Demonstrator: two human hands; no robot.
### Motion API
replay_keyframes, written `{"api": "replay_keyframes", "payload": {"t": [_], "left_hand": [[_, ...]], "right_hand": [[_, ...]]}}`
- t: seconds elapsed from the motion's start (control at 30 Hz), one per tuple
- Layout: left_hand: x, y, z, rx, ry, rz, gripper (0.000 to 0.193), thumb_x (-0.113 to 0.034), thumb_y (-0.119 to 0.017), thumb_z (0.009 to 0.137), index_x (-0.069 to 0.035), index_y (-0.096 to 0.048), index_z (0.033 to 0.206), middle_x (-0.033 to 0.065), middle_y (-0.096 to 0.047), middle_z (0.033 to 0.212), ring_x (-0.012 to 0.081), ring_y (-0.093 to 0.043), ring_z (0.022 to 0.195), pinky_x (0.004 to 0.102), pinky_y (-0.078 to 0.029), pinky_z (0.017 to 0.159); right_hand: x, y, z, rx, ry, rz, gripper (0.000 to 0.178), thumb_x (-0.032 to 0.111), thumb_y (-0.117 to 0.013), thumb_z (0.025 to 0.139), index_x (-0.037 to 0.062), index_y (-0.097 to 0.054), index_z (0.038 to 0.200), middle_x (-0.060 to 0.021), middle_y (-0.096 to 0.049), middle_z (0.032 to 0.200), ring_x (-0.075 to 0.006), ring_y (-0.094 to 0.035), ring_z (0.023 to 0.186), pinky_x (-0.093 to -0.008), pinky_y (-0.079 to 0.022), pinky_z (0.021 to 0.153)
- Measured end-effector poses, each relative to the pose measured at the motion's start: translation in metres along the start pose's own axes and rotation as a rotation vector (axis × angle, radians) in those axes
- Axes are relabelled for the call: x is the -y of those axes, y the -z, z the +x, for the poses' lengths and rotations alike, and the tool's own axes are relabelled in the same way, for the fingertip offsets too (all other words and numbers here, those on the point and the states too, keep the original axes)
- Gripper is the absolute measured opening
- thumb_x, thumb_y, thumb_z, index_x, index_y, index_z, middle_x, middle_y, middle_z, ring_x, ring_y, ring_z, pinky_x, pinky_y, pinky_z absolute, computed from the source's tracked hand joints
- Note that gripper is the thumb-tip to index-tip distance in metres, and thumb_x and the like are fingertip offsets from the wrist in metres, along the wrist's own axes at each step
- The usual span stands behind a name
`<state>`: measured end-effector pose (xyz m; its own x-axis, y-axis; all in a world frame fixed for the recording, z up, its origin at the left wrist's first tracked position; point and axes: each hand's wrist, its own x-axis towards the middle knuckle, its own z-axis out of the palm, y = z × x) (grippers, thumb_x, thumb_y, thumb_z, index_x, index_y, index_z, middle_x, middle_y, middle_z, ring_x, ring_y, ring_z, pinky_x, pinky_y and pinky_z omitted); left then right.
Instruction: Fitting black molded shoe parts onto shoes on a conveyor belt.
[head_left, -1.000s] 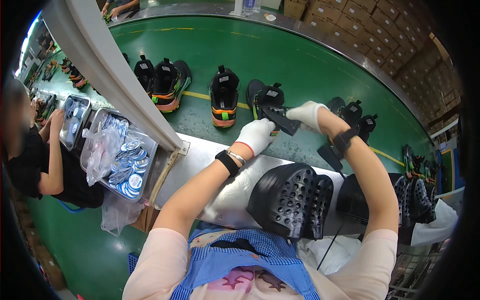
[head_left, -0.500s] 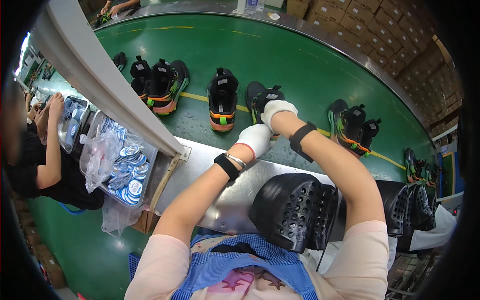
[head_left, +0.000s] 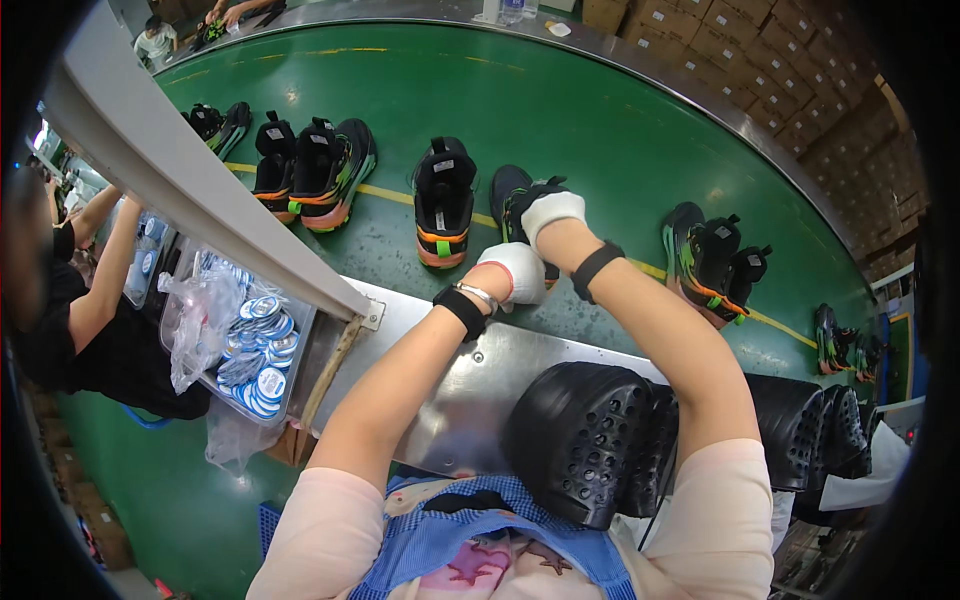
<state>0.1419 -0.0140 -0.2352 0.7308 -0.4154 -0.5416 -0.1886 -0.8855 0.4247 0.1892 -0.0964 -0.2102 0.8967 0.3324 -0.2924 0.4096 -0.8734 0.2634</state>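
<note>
A black sneaker stands on the green conveyor belt in front of me, its toe pointing away. My right hand, in a white glove, is closed on it at the tongue and collar. Lower down, at the heel end, my white-gloved left hand is closed against the same sneaker. Both hands hide much of its opening and heel, and most fingertips are out of sight. Just left of it is another black sneaker with an orange and green heel, which neither hand touches.
More sneakers line the green belt, including a pair at right and several at left. Perforated black molds sit by the metal ledge. A white post crosses the left side, beside a bin of round blue-white tags and a co-worker.
My left hand has turned and rolled inward at the heel. My right hand has shifted slightly and still holds the sneaker. Further sneakers show at the far left.
</note>
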Motion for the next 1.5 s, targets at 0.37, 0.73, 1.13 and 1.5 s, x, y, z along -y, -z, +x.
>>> {"api": "replay_keyframes", "payload": {"t": [0.37, 0.73, 1.13, 1.5], "left_hand": [[0.007, -0.004, 0.002, -0.034, 0.009, -0.024, 0.044, -0.042, -0.056, 0.087, -0.001, -0.070, 0.081, 0.0108, -0.070, 0.072, 0.0214, -0.070, 0.059, 0.0305, -0.056, 0.061], [0.004, 0.008, -0.001, 0.077, 0.049, -0.027, 0.039, -0.035, -0.058, 0.086, 0.003, -0.068, 0.082, 0.0131, -0.070, 0.073, 0.0229, -0.071, 0.061, 0.0308, -0.056, 0.059], [0.001, 0.001, -0.013, -0.099, 0.127, -0.091, 0.047, -0.050, -0.068, 0.073, -0.005, -0.068, 0.088, 0.0089, -0.068, 0.073, 0.0192, -0.066, 0.055, 0.0294, -0.053, 0.055], [0.033, 0.013, -0.051, -0.680, 0.244, 0.421, 0.037, -0.033, -0.075, 0.067, -0.016, -0.075, 0.100, 0.0083, -0.065, 0.111, 0.0282, -0.057, 0.108, 0.0337, -0.048, 0.090]], "right_hand": [[-0.011, 0.009, 0.005, -0.012, 0.014, 0.192, 0.034, 0.035, -0.068, 0.080, 0.0110, -0.072, 0.104, -0.0123, -0.069, 0.111, -0.0302, -0.067, 0.100, -0.0407, -0.055, 0.082], [-0.013, -0.007, 0.019, -0.043, 0.163, 0.159, 0.025, 0.024, -0.067, 0.081, 0.0097, -0.073, 0.101, -0.0148, -0.070, 0.105, -0.0310, -0.069, 0.095, -0.0400, -0.056, 0.079], [-0.053, 0.026, -0.062, -0.012, 0.108, 0.494, 0.039, 0.042, -0.057, 0.086, 0.0090, -0.069, 0.103, -0.0152, -0.068, 0.103, -0.0324, -0.065, 0.097, -0.0399, -0.051, 0.084], [-0.177, -0.026, -0.167, -0.092, -0.518, 0.349, 0.036, 0.036, -0.055, 0.083, 0.0069, -0.072, 0.096, -0.0188, -0.069, 0.104, -0.0338, -0.065, 0.101, -0.0428, -0.052, 0.086]]}}
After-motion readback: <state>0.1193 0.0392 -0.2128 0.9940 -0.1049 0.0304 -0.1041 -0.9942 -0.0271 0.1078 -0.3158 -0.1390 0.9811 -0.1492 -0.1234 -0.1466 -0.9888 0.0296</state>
